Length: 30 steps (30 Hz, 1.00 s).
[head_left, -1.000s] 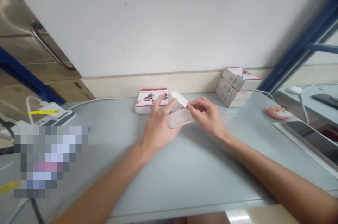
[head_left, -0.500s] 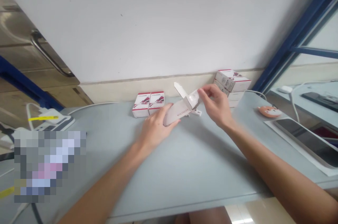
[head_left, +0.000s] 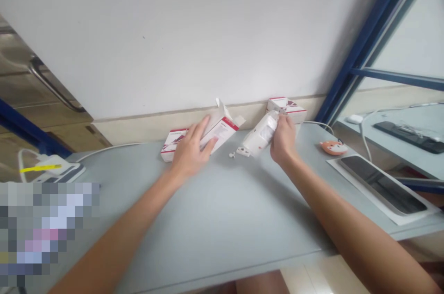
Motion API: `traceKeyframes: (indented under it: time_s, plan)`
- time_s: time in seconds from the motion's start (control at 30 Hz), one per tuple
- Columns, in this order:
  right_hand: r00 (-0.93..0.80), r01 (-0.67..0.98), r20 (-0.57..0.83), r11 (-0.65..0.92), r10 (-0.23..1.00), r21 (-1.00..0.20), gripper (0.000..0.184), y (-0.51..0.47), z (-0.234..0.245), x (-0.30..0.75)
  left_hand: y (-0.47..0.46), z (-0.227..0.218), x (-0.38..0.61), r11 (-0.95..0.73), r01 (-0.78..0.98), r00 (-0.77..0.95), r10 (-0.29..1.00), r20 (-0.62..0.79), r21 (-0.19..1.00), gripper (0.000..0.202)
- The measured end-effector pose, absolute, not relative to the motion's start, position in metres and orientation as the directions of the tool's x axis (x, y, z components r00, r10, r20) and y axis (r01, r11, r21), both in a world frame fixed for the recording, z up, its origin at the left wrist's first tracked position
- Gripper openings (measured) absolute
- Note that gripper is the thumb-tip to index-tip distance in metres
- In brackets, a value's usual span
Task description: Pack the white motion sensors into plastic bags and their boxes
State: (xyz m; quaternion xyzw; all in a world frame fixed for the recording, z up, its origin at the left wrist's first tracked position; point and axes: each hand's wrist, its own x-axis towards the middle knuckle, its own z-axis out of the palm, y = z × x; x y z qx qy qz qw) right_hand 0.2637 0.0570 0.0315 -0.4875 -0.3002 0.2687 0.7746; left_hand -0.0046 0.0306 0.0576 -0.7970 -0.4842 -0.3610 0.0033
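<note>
My left hand [head_left: 192, 150] is closed around a white and red cardboard box [head_left: 222, 132], tilted, with its end flaps open. In my right hand [head_left: 284, 139] is a white detector [head_left: 262, 134] in a clear plastic wrap, held clear of the box. Just below the detector, a small white part [head_left: 243, 151] and a smaller white piece [head_left: 232, 155] lie on the table. Behind my left hand stands another white and red box [head_left: 171, 146], partly covered. More such boxes [head_left: 289, 107] are at the back right, partly hidden by my right hand and the detector.
The grey table [head_left: 222, 220] meets a white wall panel [head_left: 194, 44]. On the right are an orange animal-shaped item [head_left: 333, 147] and a dark flat device [head_left: 381, 183] on a white sheet. A power strip [head_left: 65, 169] with cables sits at left. A blue frame [head_left: 354, 53] rises at right.
My right hand has pulled the wrapped detector out of the box and moved it to the right. My left hand has turned the box, and the view has shifted slightly.
</note>
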Motion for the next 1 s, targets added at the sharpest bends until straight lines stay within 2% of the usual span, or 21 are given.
traceKeyframes:
  time_s: [0.1,0.23,0.33,0.4,0.47,0.5,0.53,0.57,0.6,0.67,0.73,0.8,0.87,0.93,1.0]
  plan:
    - [0.655,-0.081,0.218,0.354,0.724,-0.932,0.031,0.054,0.030,0.260,0.060,0.056,0.012,-0.572,0.786,0.415,0.769,0.486,0.234,0.060]
    - [0.622,-0.036,0.235,0.328,0.747,-0.944,0.028,0.051,0.030,0.258,0.087,0.039,0.026,-0.679,0.732,0.604,0.685,0.407,0.056,0.051]
    - [0.606,-0.016,0.223,0.292,0.764,-0.956,0.025,0.049,0.032,0.257,0.081,0.030,0.029,-0.688,0.726,0.609,0.649,0.456,0.011,0.045]
    - [0.599,-0.006,0.207,0.263,0.774,-0.965,0.024,0.046,0.033,0.255,0.062,0.029,0.029,-0.667,0.739,0.521,0.651,0.552,0.089,0.042]
    - [0.599,-0.040,0.164,0.234,0.783,-0.971,0.022,0.041,0.033,0.247,0.034,0.029,0.030,-0.668,0.666,0.419,0.702,0.575,0.331,0.038]
    - [0.594,-0.074,0.133,0.218,0.794,-0.973,0.022,0.038,0.032,0.242,0.018,0.028,0.030,-0.649,0.563,0.404,0.756,0.514,0.512,0.037]
    - [0.582,-0.112,0.096,0.196,0.807,-0.974,0.021,0.034,0.031,0.235,0.003,0.027,0.031,-0.562,0.416,0.399,0.819,0.412,0.715,0.040]
    - [0.565,-0.145,0.058,0.168,0.823,-0.975,0.021,0.029,0.030,0.228,-0.010,0.024,0.031,-0.389,0.245,0.405,0.873,0.271,0.888,0.047]
    - [0.543,-0.166,0.021,0.133,0.839,-0.977,0.021,0.024,0.029,0.220,-0.021,0.021,0.032,-0.174,0.089,0.456,0.882,0.115,0.981,0.054]
    - [0.490,-0.165,-0.027,0.063,0.871,-0.984,0.021,0.014,0.027,0.207,-0.035,0.015,0.031,0.142,-0.129,0.494,0.867,-0.061,0.981,0.064]
    - [0.382,-0.106,0.012,0.056,0.924,-0.993,0.025,0.005,0.029,0.200,-0.039,0.010,0.028,0.279,-0.227,0.494,0.859,-0.137,0.933,0.057]
    - [0.184,-0.017,0.149,0.155,0.972,-0.988,0.032,0.000,0.033,0.202,-0.035,0.008,0.023,0.333,-0.301,0.498,0.854,-0.150,0.894,0.046]
    - [-0.006,0.059,0.289,0.289,0.957,-0.955,0.035,0.000,0.039,0.211,-0.030,0.009,0.018,0.376,-0.348,0.534,0.832,-0.148,0.859,0.044]
    - [-0.063,0.101,0.368,0.373,0.928,-0.922,0.031,0.002,0.045,0.220,-0.026,0.010,0.014,0.421,-0.355,0.594,0.791,-0.146,0.835,0.048]
    - [-0.019,0.150,0.430,0.427,0.903,-0.892,0.027,0.006,0.049,0.228,-0.024,0.010,0.012,0.449,-0.345,0.646,0.751,-0.138,0.824,0.052]
